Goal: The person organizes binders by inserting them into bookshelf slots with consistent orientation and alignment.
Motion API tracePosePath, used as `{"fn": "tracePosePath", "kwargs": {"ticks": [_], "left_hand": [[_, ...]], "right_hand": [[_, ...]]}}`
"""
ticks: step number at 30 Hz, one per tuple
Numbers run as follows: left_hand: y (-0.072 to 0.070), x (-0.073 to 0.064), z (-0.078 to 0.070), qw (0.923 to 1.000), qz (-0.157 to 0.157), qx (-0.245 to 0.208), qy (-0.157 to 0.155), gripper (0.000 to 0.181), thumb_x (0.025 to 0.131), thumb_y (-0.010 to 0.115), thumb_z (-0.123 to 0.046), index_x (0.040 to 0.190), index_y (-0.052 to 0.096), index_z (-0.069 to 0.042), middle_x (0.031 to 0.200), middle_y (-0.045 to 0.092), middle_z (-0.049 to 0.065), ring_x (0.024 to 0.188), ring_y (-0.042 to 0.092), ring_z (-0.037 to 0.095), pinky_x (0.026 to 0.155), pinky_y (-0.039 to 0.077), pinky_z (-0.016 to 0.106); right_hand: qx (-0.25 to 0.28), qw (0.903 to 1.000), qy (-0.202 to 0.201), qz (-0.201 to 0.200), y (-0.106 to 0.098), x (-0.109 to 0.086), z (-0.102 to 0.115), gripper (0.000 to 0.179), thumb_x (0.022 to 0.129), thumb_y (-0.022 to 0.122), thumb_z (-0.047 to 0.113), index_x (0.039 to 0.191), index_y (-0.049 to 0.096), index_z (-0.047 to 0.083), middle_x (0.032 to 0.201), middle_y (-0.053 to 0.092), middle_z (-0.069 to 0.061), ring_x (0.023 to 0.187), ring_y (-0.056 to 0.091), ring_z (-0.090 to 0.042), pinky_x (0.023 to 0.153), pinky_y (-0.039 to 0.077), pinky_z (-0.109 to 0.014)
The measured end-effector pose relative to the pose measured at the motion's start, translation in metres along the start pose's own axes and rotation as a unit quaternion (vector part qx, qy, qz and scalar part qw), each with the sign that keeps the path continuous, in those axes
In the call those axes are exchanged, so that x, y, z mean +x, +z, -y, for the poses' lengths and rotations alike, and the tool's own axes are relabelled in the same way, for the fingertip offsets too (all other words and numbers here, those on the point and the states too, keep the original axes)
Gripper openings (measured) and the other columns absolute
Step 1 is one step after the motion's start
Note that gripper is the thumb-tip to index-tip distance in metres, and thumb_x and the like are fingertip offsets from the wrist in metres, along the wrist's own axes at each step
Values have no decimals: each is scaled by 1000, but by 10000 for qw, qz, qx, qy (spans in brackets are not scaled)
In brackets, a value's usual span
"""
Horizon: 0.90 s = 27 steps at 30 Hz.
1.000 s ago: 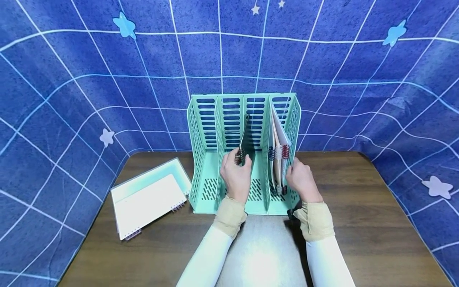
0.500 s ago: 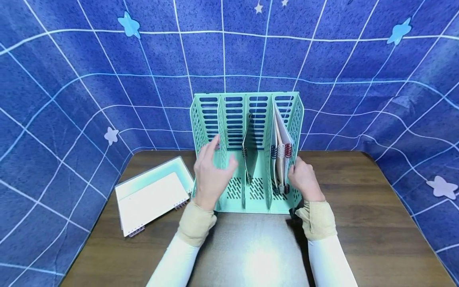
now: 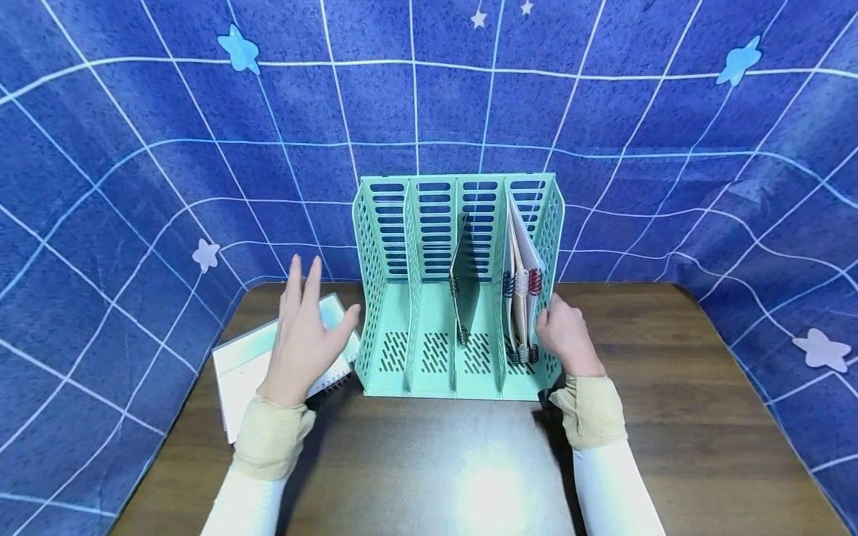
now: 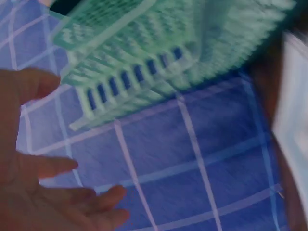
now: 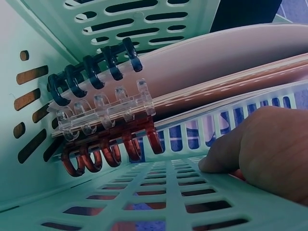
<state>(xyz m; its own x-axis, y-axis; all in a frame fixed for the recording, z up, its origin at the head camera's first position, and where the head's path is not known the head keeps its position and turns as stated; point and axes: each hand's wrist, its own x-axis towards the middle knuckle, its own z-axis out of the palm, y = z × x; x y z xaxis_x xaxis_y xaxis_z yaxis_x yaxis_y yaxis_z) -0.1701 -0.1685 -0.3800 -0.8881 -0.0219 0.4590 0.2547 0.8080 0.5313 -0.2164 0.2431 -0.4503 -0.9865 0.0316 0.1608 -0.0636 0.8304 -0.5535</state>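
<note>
My left hand (image 3: 303,339) is open, fingers spread, above the notebooks on the left of the table. It overlaps a white spiral notebook (image 3: 243,383) lying on one with a pale green cover (image 3: 246,344). My right hand (image 3: 568,335) grips the right side wall of a mint-green file rack (image 3: 395,309); in the right wrist view its thumb (image 5: 224,151) lies on the inner face. A dark ring-bound notebook (image 3: 467,283) leans in the third compartment from the left. The rightmost compartment holds notebooks with blue rings (image 5: 91,72), clear rings (image 5: 103,113) and red rings (image 5: 113,149).
The rack stands at the back middle of a brown wooden table (image 3: 670,417). Blue cloth (image 3: 429,104) with white grid lines and stars hangs behind and along both sides. Perforated dividers split the rack into several upright compartments.
My left hand has let go of the dark notebook in the third compartment and moved left, out of the rack, to over the table notebooks. The right hand has stayed on the side wall.
</note>
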Motion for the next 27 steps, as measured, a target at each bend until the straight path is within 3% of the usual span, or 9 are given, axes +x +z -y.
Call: {"fn": "tracePosePath", "kwargs": {"ticks": [2, 4, 10, 15, 20, 24, 27], "left_hand": [[-5, -7, 18, 9979, 574, 282, -84, 95, 96, 67, -54, 167, 13, -19, 173, -6, 10, 153, 17, 52, 113, 27, 73], [-9, -15, 34, 9938, 987, 493, -123, 95, 97, 65, -54, 167, 15, -14, 173, -6, 16, 151, 14, 58, 114, 22, 75], [-5, -37, 71, 9793, 1753, 997, -198, 79, 101, 64, -35, 159, 29, 4, 166, 8, 37, 145, 20, 66, 114, 17, 76], [6, -52, 89, 9591, 2490, 1303, -347, 90, 96, 68, -52, 155, 35, 8, 161, 19, 42, 146, 16, 65, 113, 13, 79], [12, -57, 95, 9502, 2690, 1560, -204, 109, 83, 77, -64, 152, 39, 11, 158, 27, 42, 143, 24, 65, 112, 20, 77], [14, -58, 99, 9511, 2539, 1761, -62, 109, 76, 86, -58, 146, 45, 14, 152, 38, 41, 137, 38, 62, 111, 33, 70], [14, -58, 101, 9517, 2536, 1728, -128, 103, 76, 89, -49, 144, 46, 16, 148, 43, 41, 135, 43, 60, 111, 36, 66]], "right_hand": [[-10, 10000, 6, 31, 1, 0, 0, 16, 102, 40, 10, 94, 49, -1, 77, 55, -22, 70, 56, -39, 64, 49, -52], [-20, 10000, 14, 49, 1, 0, 0, 16, 102, 41, 10, 95, 49, -1, 78, 55, -23, 70, 56, -39, 64, 49, -53], [-12, 10000, 2, -12, 0, 0, 0, 15, 101, 42, 10, 94, 49, -1, 79, 57, -24, 72, 58, -41, 67, 50, -56], [37, 10000, 46, 6, 0, 0, 1, 15, 101, 41, 10, 92, 49, 0, 80, 57, -24, 71, 57, -39, 65, 50, -54], [49, 10000, 39, -46, -1, 0, 2, 15, 101, 42, 9, 92, 49, 0, 80, 57, -24, 71, 57, -40, 65, 50, -55], [45, 10000, 5, -86, -1, 0, 1, 15, 101, 42, 9, 91, 49, 0, 80, 58, -25, 71, 58, -41, 66, 50, -56], [46, 9999, -11, -93, -1, 1, 0, 15, 100, 41, 9, 92, 49, 0, 80, 58, -25, 71, 58, -42, 66, 50, -58]]}}
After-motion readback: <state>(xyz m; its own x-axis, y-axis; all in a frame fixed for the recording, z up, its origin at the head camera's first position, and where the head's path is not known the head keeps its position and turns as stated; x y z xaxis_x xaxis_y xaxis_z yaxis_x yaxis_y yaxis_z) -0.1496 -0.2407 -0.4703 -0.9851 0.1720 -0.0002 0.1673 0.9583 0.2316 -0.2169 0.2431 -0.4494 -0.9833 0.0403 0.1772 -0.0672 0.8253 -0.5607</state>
